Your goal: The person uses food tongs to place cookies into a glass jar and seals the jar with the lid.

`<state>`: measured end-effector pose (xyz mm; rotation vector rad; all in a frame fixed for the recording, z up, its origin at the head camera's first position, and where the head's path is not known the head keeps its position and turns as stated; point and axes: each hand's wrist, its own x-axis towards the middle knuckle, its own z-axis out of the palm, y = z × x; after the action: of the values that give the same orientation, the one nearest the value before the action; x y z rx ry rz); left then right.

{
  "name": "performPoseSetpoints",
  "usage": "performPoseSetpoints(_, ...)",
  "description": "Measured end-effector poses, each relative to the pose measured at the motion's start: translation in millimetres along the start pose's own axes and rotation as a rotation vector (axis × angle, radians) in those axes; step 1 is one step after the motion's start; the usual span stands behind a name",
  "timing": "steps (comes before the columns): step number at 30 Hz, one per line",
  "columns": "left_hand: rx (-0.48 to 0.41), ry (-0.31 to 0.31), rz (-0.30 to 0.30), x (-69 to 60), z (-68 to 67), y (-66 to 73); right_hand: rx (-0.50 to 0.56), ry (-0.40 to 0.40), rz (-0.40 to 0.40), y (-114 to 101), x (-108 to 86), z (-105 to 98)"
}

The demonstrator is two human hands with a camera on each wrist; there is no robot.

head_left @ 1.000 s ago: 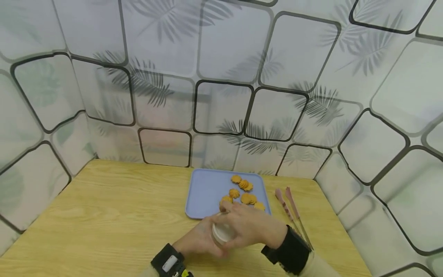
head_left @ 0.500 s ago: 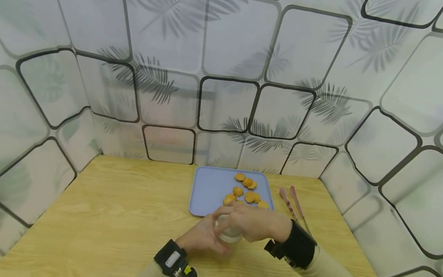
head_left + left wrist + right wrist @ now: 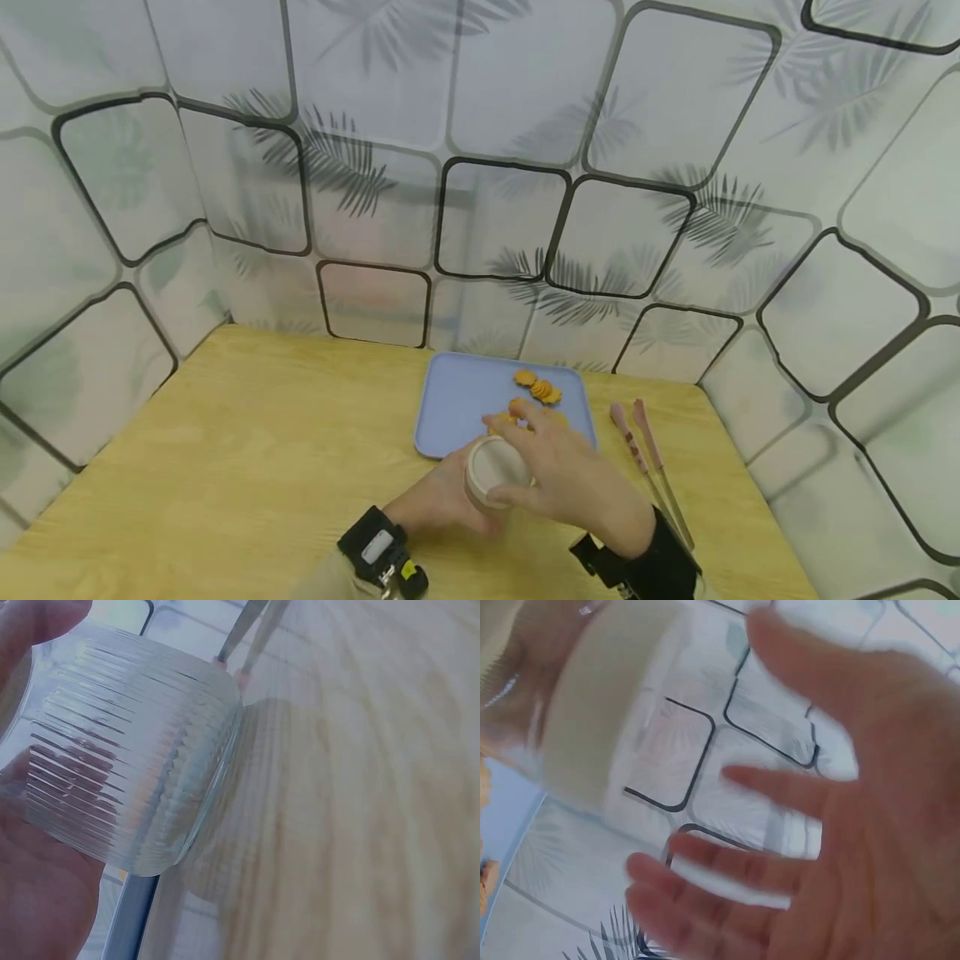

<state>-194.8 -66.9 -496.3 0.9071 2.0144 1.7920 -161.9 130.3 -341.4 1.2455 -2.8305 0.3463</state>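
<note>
On the near part of the table [image 3: 262,433], just in front of the blue tray [image 3: 453,392]: a clear ribbed glass jar [image 3: 135,750] with a pale lid [image 3: 497,467] on top. Gripped round the side by the left hand [image 3: 453,492], with thumb and fingers wrapped about the glass and partly visible through it. Held low, with the base close to the wood; hard to tell from the left wrist view whether touching or just above. Probably clasped by the body to keep the jar from turning and to leave the lid free.

Close over that lid, the right hand [image 3: 570,471], with thumb and fingers spread wide and nothing in its grasp; apart from the rim in the right wrist view. Likely spread so far to suit the lid's breadth.

Beyond, on the tray's right half, orange-yellow biscuits [image 3: 542,389], partly blocked from sight by the right hand. To the tray's right, flat on the table, pink-tipped tongs [image 3: 647,429], with the near end close beside the black strap [image 3: 660,558] of the right wrist; perhaps laid there for easy reach. Behind everything, patterned cloth [image 3: 502,221].
</note>
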Motion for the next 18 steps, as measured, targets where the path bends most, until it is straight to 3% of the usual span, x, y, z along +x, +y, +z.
performPoseSetpoints(3,-0.003,0.003,-0.006,-2.2,-1.7,0.5,-0.042,0.056,0.178,-11,4.1,9)
performPoseSetpoints(7,-0.025,-0.009,-0.010,-4.3,-3.5,0.3,-0.052,0.017,0.298,-24,15.5,21)
performPoseSetpoints(14,0.081,-0.015,0.005,-3.0,-3.7,3.1,-0.109,-0.010,0.452,-37,27.2,32)
performPoseSetpoints(18,0.091,-0.022,-0.019,-1.2,-1.8,4.9,-0.056,-0.027,0.476,-35,28.7,29)
